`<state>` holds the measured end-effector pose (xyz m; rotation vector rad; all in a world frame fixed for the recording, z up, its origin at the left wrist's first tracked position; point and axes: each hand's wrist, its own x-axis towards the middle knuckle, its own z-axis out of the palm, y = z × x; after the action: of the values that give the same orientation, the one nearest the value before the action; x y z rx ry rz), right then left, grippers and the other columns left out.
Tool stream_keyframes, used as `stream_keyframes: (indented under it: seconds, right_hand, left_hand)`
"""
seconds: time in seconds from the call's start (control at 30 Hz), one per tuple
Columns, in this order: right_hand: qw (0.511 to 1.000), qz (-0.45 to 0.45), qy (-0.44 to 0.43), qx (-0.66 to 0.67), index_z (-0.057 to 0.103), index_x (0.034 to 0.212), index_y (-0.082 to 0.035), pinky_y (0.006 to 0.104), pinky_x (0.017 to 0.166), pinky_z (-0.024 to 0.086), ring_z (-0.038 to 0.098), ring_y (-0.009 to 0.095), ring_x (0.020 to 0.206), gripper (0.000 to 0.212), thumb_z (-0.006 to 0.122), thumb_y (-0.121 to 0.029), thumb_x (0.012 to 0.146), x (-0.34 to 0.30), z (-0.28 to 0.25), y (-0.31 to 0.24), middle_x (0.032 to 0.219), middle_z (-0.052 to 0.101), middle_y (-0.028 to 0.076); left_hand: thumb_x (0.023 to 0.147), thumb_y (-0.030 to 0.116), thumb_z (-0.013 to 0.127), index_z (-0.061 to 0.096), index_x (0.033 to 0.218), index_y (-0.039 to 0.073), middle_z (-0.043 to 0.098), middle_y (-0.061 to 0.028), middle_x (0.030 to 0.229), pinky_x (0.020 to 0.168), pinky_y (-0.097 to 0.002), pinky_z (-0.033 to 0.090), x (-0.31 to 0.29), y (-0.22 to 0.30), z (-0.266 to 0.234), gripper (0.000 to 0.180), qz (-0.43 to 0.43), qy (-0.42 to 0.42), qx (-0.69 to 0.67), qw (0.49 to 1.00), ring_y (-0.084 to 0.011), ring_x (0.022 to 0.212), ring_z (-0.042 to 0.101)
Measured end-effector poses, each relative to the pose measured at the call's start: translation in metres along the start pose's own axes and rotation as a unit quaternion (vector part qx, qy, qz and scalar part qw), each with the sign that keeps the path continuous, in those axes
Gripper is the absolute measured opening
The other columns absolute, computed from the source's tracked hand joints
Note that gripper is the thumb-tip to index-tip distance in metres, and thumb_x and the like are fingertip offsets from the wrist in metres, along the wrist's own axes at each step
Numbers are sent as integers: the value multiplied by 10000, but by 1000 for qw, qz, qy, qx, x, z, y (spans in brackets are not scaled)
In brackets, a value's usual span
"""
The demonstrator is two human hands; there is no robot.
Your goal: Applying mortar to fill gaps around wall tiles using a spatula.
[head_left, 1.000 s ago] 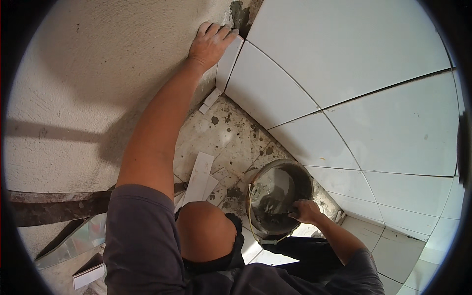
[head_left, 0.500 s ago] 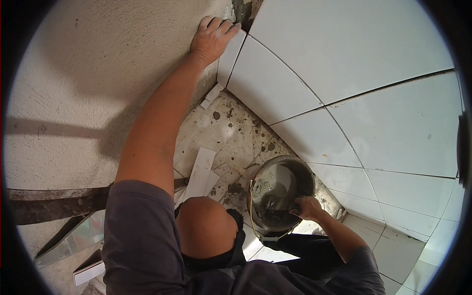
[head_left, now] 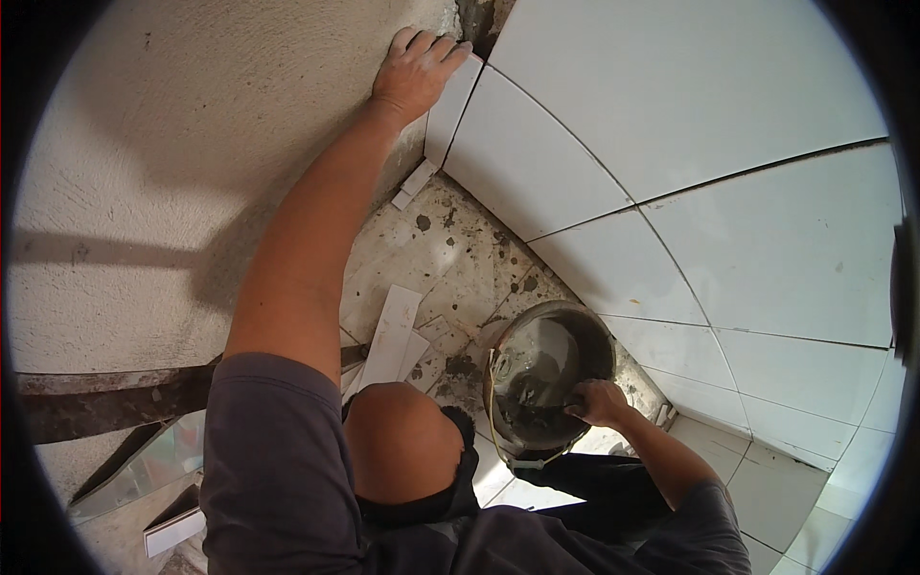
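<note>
My left hand (head_left: 418, 75) reaches up to the corner, its bent fingers gripping the top edge of a narrow white tile (head_left: 448, 117). That tile stands upright beside the large tiles on the right-hand wall. Lower down, my right hand (head_left: 596, 402) is closed inside the rim of a dark bucket (head_left: 606, 337), against something dark that I cannot make out. Wet grey mix (head_left: 539, 359) and water lie in the bucket. Its wire handle (head_left: 493, 402) hangs over the near side.
Rough plaster (head_left: 144, 172) covers the left wall; large white tiles (head_left: 767, 240) cover the right one. Tile offcuts (head_left: 393, 331) lie on the mortar-spotted floor near my knee (head_left: 402, 441). A dark bar (head_left: 115, 398) runs along the left, and a small tile piece (head_left: 415, 184) sits by the corner.
My right hand has shifted very slightly within the bucket. The left hand stays on the narrow tile; the view has barely moved.
</note>
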<state>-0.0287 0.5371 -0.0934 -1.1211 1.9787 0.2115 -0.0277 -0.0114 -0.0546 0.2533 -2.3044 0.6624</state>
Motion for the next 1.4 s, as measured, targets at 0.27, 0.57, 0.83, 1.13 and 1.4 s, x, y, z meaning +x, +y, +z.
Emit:
stream_keyframes:
  seconds: [0.27,0.57,0.83,1.13,1.4]
  right_hand:
    - [1000,0,17,-3,655,955,-96,429,793,493,619,339,899,386,681,-413,736,3,5,4,893,649,151]
    - [1000,10,-9,2,650,968,-90,435,791,494,617,346,909,409,668,-434,747,1,9,4,918,645,160]
    - [998,47,32,1,653,1008,-122,430,795,495,610,340,943,419,673,-447,745,-2,0,8,993,642,157]
    - [992,10,114,45,597,1028,-107,421,753,496,620,329,877,389,723,-305,717,-10,-15,14,945,631,122]
    - [996,81,24,35,500,1096,-83,454,766,481,611,370,895,411,669,-262,767,-29,-11,8,927,641,174]
  left_hand:
    - [750,246,669,582,1187,210,591,45,1089,939,-377,317,0,-1,1,447,-1,-7,-15,1000,-148,976,513]
    - [741,251,678,580,1188,212,589,44,1103,943,-380,314,-1,-1,-1,459,-3,1,-12,1000,-146,992,504]
    - [798,161,563,569,1200,160,598,9,1103,964,-394,334,-5,3,1,402,-25,-24,-19,999,-192,1038,514]
    - [797,89,592,536,1201,48,554,-118,1222,1069,-454,231,4,-2,-20,409,-64,-100,-93,989,-262,1179,456]
    - [809,76,551,555,1196,48,574,-117,1218,1051,-477,267,31,9,-51,388,-94,-291,-73,949,-294,1150,491]
